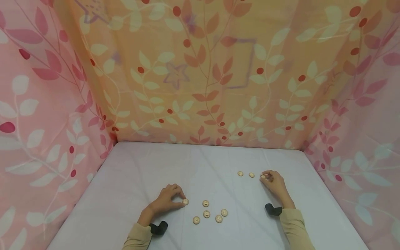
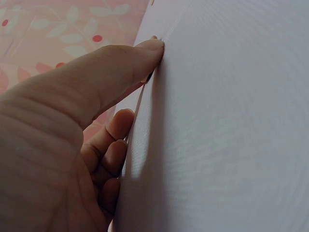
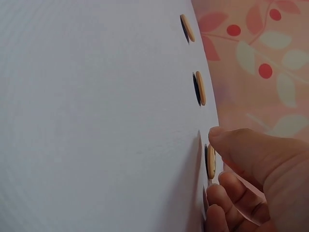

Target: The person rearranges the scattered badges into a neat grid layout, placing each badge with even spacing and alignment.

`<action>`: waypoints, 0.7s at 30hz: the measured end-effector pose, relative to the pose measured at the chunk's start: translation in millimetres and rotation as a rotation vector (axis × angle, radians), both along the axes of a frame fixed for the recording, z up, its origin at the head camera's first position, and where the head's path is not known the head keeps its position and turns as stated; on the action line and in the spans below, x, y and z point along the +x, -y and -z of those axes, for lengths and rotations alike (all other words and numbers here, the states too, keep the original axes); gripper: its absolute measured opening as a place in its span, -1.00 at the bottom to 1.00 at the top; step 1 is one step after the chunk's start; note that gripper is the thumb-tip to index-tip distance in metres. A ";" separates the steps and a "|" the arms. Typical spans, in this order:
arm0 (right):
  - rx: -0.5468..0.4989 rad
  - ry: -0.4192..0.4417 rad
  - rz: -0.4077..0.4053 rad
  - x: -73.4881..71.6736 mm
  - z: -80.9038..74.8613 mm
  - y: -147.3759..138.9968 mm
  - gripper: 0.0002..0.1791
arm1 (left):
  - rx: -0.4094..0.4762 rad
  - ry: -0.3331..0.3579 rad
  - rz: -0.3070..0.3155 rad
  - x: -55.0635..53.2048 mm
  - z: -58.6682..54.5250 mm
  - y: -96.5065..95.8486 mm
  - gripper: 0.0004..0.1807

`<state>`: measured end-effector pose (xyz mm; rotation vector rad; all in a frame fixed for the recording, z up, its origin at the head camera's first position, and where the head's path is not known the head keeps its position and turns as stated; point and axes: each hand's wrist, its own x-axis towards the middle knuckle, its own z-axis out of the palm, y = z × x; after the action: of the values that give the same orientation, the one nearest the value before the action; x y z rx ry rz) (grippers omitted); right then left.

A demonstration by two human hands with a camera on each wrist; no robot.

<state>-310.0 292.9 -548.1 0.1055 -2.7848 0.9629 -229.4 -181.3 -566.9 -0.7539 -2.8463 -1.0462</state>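
Where pink and orange floral curtains [image 1: 206,104] enclose the space on the left, right and far sides, a desk covered in smooth white cloth [image 1: 156,163] fills the near half of the scene. Pale leaves and red berries pattern the curtains; faint purple outlines, including a star [image 1: 176,75] and part of a square [image 1: 250,66], show on the far one.

At the near left, the left hand [image 1: 168,199] pinches a small round wooden disc [image 1: 185,201] between thumb and forefinger. Just right of it, five loose discs [image 1: 206,214] lie in a cluster, some with visible face-like markings. Farther away, on the right, the right hand [image 1: 275,183] grips another disc [image 1: 263,176] by thumb and finger, in line with two discs [image 1: 246,174] to its left.

Both tan sleeves [image 1: 293,225] are cut off by the near edge, with black wrist mounts [image 1: 159,228] beside them. In the left wrist view the thumb hides most of the held disc. The discs' exact expressions are too small to read.
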 end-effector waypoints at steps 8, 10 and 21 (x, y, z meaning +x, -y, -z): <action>-0.015 0.003 0.003 6.7 0.4 5.9 -0.69 | 0.011 0.006 0.000 1.1 -1.3 -0.2 -0.81; -0.017 -0.001 -0.003 9.1 0.7 7.7 -0.68 | 0.011 0.008 0.000 1.2 -2.1 -0.2 -0.81; -0.044 -0.018 -0.029 19.5 3.5 17.7 -0.71 | 0.011 0.001 0.001 2.1 -4.1 -0.4 -0.81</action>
<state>-290.5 275.3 -551.6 0.1480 -2.7509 1.0247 -227.3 -180.9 -562.7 -0.7544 -2.8385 -1.0623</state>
